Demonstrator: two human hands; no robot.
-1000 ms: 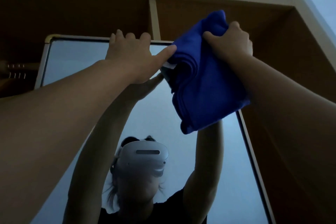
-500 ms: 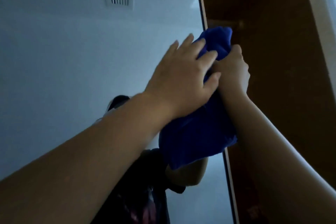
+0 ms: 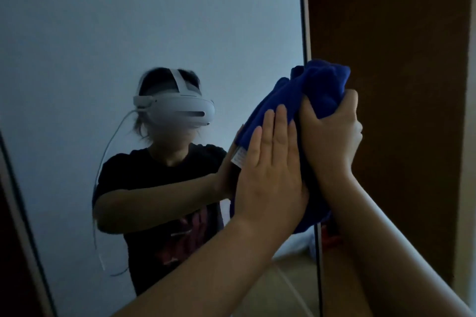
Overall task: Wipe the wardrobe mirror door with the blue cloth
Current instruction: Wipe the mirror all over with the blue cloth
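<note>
The blue cloth [image 3: 313,92] is bunched against the right edge of the wardrobe mirror door [image 3: 90,33]. My right hand [image 3: 332,131] grips the cloth's upper part in a fist. My left hand [image 3: 270,170] lies flat with fingers together, pressing the lower part of the cloth onto the glass. A small white label hangs at the cloth's left edge. The cloth's lower end pokes out below my left palm. The mirror reflects a person in a black shirt and a white headset.
A thin dark frame [image 3: 306,20] runs down the mirror's right side. Right of it stands a brown wooden wardrobe panel [image 3: 386,33]. A dark frame edge [image 3: 23,239] crosses the lower left corner. The reflection shows a pale floor low down.
Both hands and the cloth have come down from the mirror's top along its right edge. My left hand moved from beside the cloth to flat on it.
</note>
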